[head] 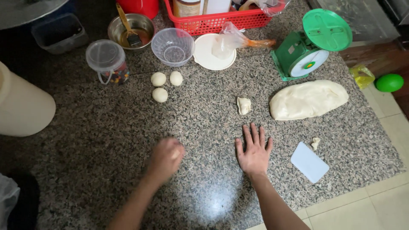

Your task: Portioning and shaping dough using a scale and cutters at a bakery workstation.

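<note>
The left hand (167,154) curls over a small dough piece (175,153) – fingers cupped around it, blurred. Soft, light, probably tacky – best cradled under the palm. The right hand (254,150) lies flat, fingers spread, on the granite counter (106,127).

Left hand (167,155) cupped, blurred; right hand (254,150) flat, fingers spread
</note>
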